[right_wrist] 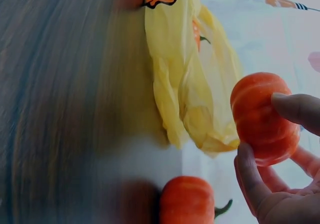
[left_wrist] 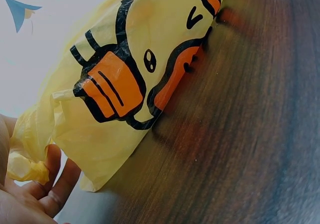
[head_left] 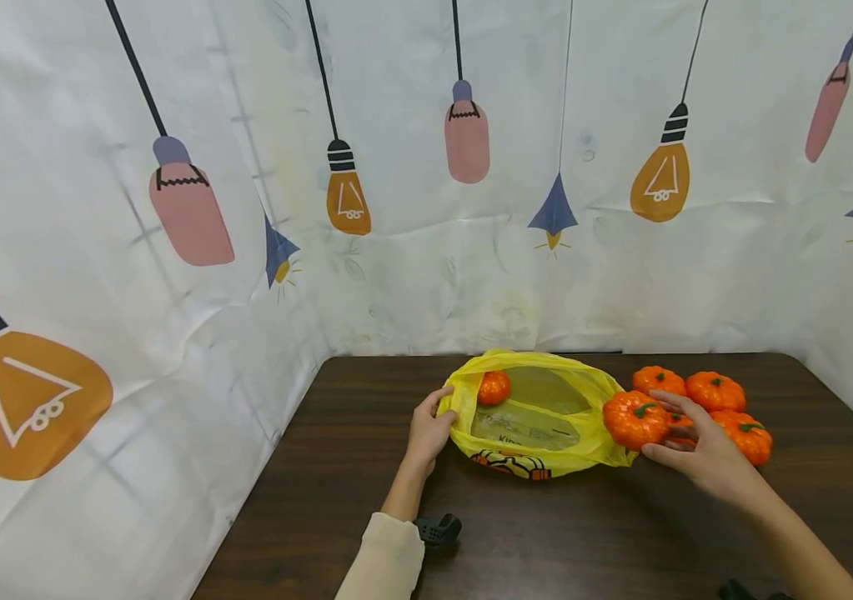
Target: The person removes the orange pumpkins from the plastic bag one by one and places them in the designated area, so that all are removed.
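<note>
A yellow plastic bag (head_left: pixel 546 462) with a printed cartoon duck (left_wrist: pixel 150 59) lies on the table, its mouth spread wide. My left hand (head_left: pixel 428 429) grips the bag's left edge; in the left wrist view some bunched plastic (left_wrist: pixel 30 169) shows at the fingers. One small orange pumpkin (head_left: pixel 494 387) is inside the bag, near its left side. With thumb and fingers, my right hand (head_left: pixel 711 458) holds another small pumpkin (head_left: pixel 632 421) by the bag's right rim. In the right wrist view this pumpkin (right_wrist: pixel 262 119) appears raised off the table, beside the bag's opening.
Several more small pumpkins (head_left: pixel 715 391) with green stems sit grouped on the right of the dark wooden table (head_left: pixel 306 500), behind and beside my right hand. A pale curtain (head_left: pixel 411 283) printed with lamps hangs behind the table and along its left. Dark straps (head_left: pixel 439 530) are at my wrists.
</note>
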The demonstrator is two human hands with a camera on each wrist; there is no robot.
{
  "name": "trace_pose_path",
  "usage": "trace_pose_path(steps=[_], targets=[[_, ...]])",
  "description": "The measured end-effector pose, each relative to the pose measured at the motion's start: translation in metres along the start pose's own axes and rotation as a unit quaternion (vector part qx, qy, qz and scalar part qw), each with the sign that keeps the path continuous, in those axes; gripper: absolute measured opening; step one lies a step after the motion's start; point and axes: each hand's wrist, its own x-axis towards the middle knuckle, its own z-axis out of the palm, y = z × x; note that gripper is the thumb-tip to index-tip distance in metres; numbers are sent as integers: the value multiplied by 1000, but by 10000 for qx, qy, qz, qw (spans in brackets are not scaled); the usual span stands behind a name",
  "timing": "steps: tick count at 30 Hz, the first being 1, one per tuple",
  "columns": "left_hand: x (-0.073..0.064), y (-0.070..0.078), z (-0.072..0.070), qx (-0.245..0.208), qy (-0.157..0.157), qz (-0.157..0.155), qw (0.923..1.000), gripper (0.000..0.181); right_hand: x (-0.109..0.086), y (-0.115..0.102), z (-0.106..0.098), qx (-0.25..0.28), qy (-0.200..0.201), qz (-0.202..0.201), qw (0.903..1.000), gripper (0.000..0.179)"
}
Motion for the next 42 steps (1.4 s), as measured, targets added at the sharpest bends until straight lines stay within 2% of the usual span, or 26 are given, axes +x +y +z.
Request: trace_pose_path(steps=[9,15,22,24,32,42], targets=[[-1,2,-1,-30,-1,-49,10000,48,-12,10,-13,-195,92,151,9997,80],[-1,2,-1,3,9,-75,10000,48,-22,22,-22,-393,17,421,9983,79],[-10,20,0,22,-36,-134,9999,49,-30,35,-32,-405,-56,599,9974,78],[-11,21,0,26,-41,-146,9999,49,-32,37,-34,-386,-66,645,9972,78],[-3,4,1,19,2,-99,9999,49,-38,49,-38,-442,-198,808,9956,79],[-2,1,-1,-42,-94,-110,9999,48,-39,59,-40,-500,-383,753,9952,76]])
